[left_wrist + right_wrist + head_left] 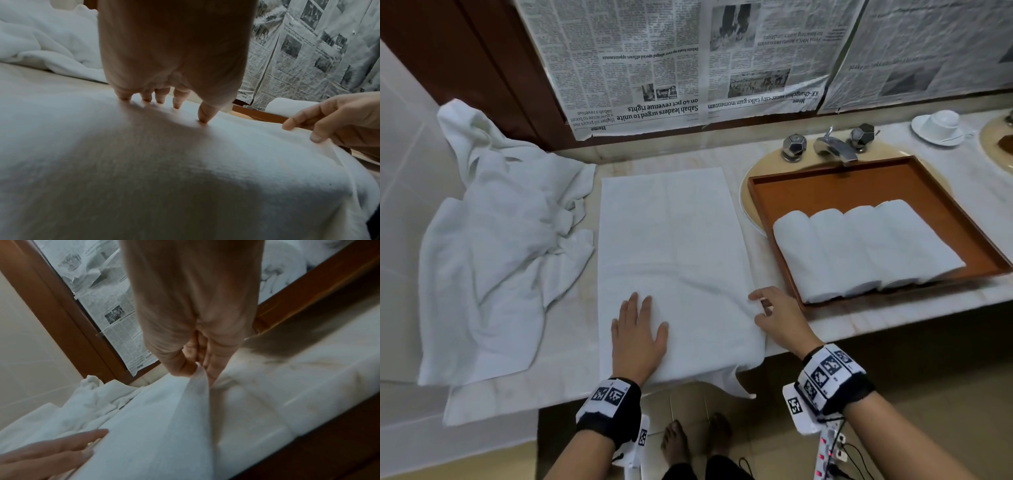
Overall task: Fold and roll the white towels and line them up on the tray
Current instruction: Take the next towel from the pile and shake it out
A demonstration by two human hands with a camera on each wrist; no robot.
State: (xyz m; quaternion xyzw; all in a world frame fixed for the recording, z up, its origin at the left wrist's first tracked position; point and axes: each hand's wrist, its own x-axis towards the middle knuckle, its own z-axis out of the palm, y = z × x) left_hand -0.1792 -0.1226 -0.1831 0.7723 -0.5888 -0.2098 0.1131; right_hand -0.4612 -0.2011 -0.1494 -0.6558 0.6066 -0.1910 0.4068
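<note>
A white towel (671, 240) lies folded lengthwise on the marble counter, its near end hanging over the front edge. My left hand (638, 334) presses flat on its near part, fingers straight (202, 113). My right hand (767, 310) pinches the towel's right edge (197, 374) between thumb and fingers, lifting it slightly. To the right, a brown wooden tray (859, 181) over the sink holds several rolled white towels (866, 246) in a row.
A crumpled heap of white towels (496, 226) lies at the left of the counter. A chrome tap (832, 145) with two knobs stands behind the tray. An upturned cup on a saucer (940, 125) sits far right. Newspaper (688, 58) covers the wall.
</note>
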